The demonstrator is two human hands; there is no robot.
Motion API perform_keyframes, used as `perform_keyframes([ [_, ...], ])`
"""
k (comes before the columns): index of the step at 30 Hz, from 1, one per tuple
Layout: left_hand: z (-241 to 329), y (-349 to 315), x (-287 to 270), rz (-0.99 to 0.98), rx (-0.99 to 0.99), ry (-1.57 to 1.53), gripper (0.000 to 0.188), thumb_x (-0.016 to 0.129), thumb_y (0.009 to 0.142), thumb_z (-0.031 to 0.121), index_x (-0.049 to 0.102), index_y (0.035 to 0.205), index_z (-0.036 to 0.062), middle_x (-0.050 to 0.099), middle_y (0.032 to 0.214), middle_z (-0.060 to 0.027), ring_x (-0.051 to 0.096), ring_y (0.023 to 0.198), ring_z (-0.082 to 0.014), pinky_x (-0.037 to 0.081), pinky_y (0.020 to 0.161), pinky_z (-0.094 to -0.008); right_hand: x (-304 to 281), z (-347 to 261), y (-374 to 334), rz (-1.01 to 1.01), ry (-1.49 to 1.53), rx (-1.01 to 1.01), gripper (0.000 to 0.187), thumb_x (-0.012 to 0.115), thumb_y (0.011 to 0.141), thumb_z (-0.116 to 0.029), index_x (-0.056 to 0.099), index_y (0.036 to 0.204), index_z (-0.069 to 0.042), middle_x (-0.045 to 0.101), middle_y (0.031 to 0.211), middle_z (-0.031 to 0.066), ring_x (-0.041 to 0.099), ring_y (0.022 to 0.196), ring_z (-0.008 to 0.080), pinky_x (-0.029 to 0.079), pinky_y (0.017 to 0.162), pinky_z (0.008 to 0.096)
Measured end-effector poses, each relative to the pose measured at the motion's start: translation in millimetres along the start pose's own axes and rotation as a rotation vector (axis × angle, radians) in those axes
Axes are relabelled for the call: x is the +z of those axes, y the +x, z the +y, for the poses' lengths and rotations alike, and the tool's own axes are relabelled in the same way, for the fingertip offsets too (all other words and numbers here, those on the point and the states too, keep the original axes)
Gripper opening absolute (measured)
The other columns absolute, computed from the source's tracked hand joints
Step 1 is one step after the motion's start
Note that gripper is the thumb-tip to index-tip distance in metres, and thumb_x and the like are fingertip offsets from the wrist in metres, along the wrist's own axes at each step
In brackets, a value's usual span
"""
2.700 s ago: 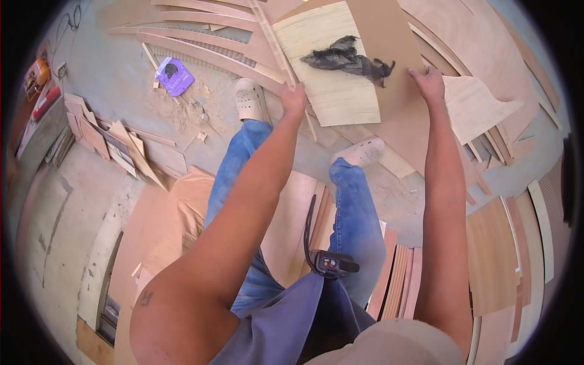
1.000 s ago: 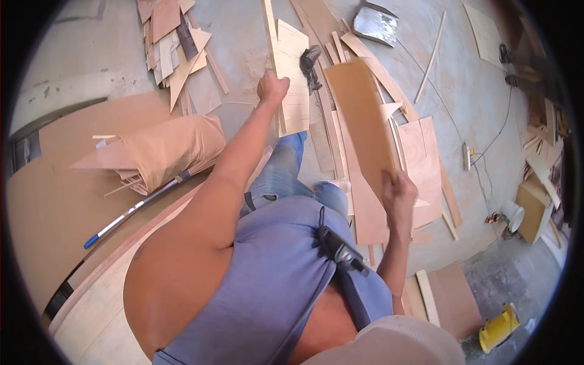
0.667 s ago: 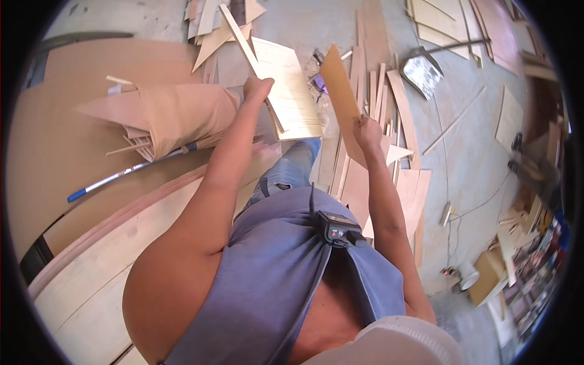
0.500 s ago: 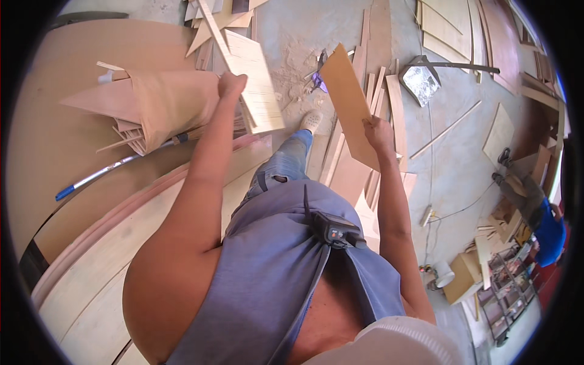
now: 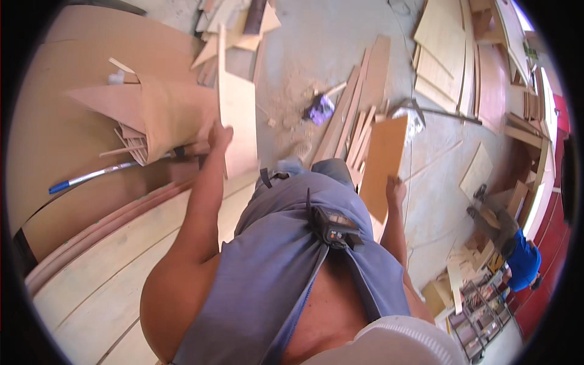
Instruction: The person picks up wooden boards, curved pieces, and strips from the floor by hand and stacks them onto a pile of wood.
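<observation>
My left hand (image 5: 220,135) is closed round the edge of a pale plywood panel (image 5: 242,115). A narrow pale wood strip (image 5: 222,67) runs along that edge and sticks out beyond the panel; whether it is a separate piece I cannot tell. My right hand (image 5: 396,190) grips a brown rectangular board (image 5: 384,161) by its right edge, near the lower end. Both pieces are held off the floor, one on each side of my body. The fingers are partly blurred and partly hidden behind the wood.
Left, a wrapped bundle of wood offcuts (image 5: 173,112) lies by a blue-ended pole (image 5: 91,177). Long boards (image 5: 350,112), wood scraps (image 5: 228,27) and a purple item (image 5: 321,109) lie ahead. A dustpan (image 5: 409,115) and stacked sheets (image 5: 444,55) are right. A person in blue (image 5: 523,261) bends at far right.
My right hand has come lower and nearer my body with the brown board, which now leans the other way. The pale panel has turned more upright in my left hand. My view has shifted.
</observation>
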State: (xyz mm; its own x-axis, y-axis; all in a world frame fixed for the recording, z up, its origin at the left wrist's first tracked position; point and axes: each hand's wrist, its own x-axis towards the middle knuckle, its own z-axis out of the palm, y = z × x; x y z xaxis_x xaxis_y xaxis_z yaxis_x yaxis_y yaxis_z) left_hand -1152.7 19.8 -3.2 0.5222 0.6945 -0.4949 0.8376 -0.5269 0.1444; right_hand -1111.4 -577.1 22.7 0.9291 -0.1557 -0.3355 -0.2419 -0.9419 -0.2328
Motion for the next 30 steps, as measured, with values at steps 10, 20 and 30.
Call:
perform_keyframes([
  [10, -3, -39, 21, 0.010, -0.065, 0.038, 0.043, 0.051, 0.074, 0.013, 0.048, 0.115, 0.0019, 0.059, 0.105, -0.0240, 0.057, 0.099, -0.0391, 0.045, 0.085, -0.0455, 6, 56, 1, 0.052, 0.167, 0.313, 0.033, 0.053, 0.079, -0.029, 0.065, 0.083, 0.002, 0.062, 0.077, 0.0243, 0.060, 0.077, 0.0411, 0.047, 0.067, 0.0446],
  [20, 99, -49, -16, -0.005, -0.195, 0.123, 0.042, 0.054, 0.072, 0.011, 0.051, 0.112, 0.0032, 0.059, 0.106, -0.0218, 0.056, 0.103, -0.0364, 0.045, 0.087, -0.0433, -3, 71, 148, 0.031, 0.155, 0.312, 0.038, 0.052, 0.078, -0.031, 0.064, 0.079, 0.005, 0.062, 0.074, 0.0248, 0.061, 0.070, 0.0408, 0.045, 0.061, 0.0467],
  [30, 205, -18, -41, 0.008, -0.240, 0.016, 0.040, 0.055, 0.071, 0.011, 0.052, 0.110, 0.0016, 0.060, 0.106, -0.0218, 0.057, 0.102, -0.0359, 0.045, 0.087, -0.0415, -71, 1, 357, 0.074, 0.409, 0.083, 0.034, 0.053, 0.080, -0.026, 0.063, 0.079, 0.006, 0.062, 0.073, 0.0252, 0.061, 0.068, 0.0385, 0.045, 0.063, 0.0443],
])
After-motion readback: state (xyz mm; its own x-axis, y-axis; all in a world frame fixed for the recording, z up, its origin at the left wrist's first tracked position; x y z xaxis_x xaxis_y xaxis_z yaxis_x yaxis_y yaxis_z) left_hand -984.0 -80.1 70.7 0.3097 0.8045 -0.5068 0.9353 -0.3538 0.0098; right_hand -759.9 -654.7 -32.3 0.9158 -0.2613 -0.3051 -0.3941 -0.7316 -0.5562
